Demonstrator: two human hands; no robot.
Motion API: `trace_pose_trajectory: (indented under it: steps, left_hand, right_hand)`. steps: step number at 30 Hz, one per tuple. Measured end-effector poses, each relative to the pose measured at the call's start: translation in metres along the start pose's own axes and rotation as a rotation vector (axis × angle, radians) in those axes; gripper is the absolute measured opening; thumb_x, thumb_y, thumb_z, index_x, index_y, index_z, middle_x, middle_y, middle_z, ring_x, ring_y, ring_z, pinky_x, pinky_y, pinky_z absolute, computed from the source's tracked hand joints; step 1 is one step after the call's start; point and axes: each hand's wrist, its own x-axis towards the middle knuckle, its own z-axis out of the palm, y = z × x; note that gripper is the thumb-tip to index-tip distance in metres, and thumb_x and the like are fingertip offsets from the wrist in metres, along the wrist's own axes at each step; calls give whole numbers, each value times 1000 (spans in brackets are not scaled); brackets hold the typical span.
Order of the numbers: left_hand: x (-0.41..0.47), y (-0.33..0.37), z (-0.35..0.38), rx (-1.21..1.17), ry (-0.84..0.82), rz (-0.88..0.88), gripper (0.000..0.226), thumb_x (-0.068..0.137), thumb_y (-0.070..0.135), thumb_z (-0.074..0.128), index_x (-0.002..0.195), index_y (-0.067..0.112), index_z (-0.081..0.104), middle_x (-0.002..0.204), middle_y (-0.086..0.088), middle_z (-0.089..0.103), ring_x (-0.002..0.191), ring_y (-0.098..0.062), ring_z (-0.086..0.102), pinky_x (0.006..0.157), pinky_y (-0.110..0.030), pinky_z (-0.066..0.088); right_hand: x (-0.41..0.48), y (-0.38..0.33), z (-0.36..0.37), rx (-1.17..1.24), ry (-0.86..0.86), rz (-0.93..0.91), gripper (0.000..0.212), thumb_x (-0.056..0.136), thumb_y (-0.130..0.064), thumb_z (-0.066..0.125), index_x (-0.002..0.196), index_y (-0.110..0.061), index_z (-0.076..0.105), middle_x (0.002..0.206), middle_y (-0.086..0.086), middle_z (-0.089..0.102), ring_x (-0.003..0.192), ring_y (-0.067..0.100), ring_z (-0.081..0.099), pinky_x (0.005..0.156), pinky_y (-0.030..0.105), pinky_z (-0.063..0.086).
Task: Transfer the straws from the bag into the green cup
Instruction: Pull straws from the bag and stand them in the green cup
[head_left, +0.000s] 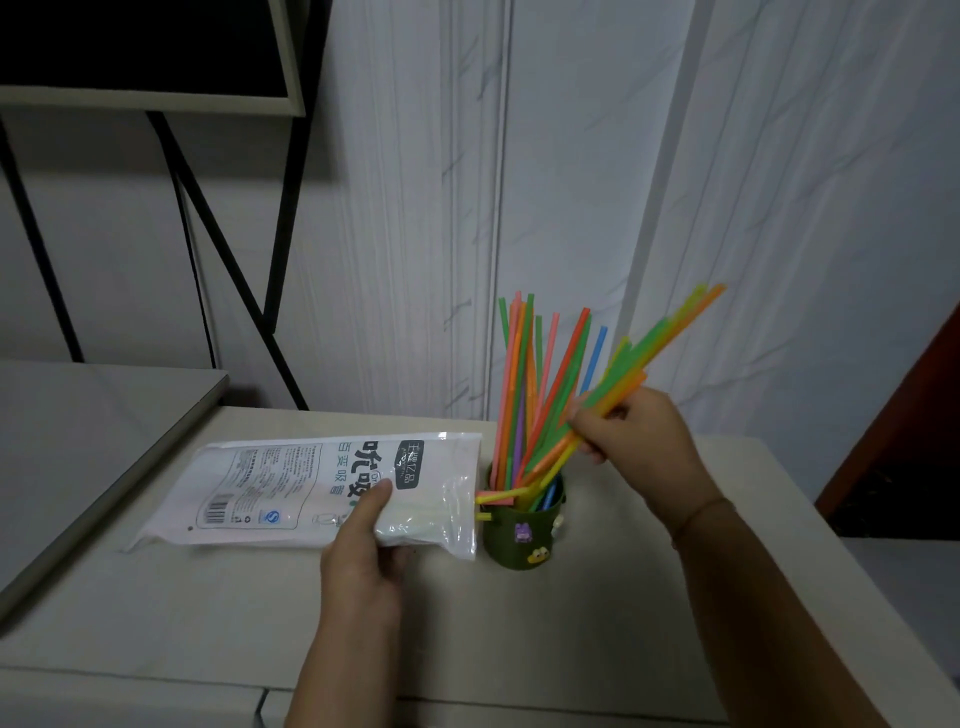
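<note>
Pinching a bunch of straws (618, 400) in the right hand (631, 441), lower ends already inside the green cup (519, 535), I'd tip them upright before releasing while the left hand (363, 545) grips the bag (291, 488) on the bench (571, 623).

Green cup (521, 540), multicoloured straws (524, 384), white printed bag (291, 488).

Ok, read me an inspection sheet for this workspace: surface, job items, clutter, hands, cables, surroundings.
Surface: pale table, seam near its front edge.
Job's things: plastic bag lies flat, mouth beside green cup; two yellow straws poke out; many straws stand in cup.
Clutter: nothing seen.
Hands: left hand grips bag; right hand holds straw bundle, tilted over cup.
Cables: thin dark cord, apparently, beside black frame.
Surroundings: white sheeting behind; grey surface at left.
</note>
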Motion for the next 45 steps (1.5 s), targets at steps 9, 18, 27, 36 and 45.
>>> trace_pose_trajectory:
  steps: [9, 18, 27, 36, 45]
  left_hand:
    - [3, 1, -5, 11, -34, -6, 20, 80, 4, 67, 92, 20, 65, 80, 2, 75, 71, -12, 71, 58, -25, 58]
    - [-5, -1, -4, 5, -41, -8, 24, 80, 4, 67, 99, 20, 65, 101, -5, 72, 93, -20, 68, 80, -34, 56]
    - [-19, -5, 1, -13, -43, -9, 25, 78, 5, 69, 96, 22, 65, 104, -5, 73, 97, -20, 68, 78, -34, 56]
    - [-38, -1, 10, 56, -85, 115, 19, 78, 6, 71, 95, 16, 68, 83, 2, 77, 74, -11, 72, 71, -31, 53]
    - [-52, 7, 13, 159, -118, 272, 44, 75, 6, 74, 117, 14, 65, 105, -3, 74, 96, -18, 70, 84, -34, 54]
  right_hand:
    - [-3, 15, 7, 282, 12, 156, 19, 79, -8, 72, 90, -3, 58, 60, 6, 59, 53, 17, 61, 56, 28, 56]
    - [-7, 26, 25, 151, 146, 113, 25, 84, -22, 65, 67, -13, 49, 57, 12, 54, 47, 21, 56, 53, 34, 50]
    - [-42, 37, 27, 226, 151, 314, 26, 82, -24, 67, 73, -10, 48, 55, 9, 56, 40, 16, 50, 42, 25, 39]
    - [-77, 12, 46, 661, -123, 483, 26, 97, -26, 44, 87, -5, 57, 68, 11, 54, 37, 13, 46, 35, 19, 31]
    - [-92, 7, 54, 833, -98, 427, 14, 91, 0, 51, 95, 6, 62, 63, 9, 55, 48, 10, 47, 45, 19, 43]
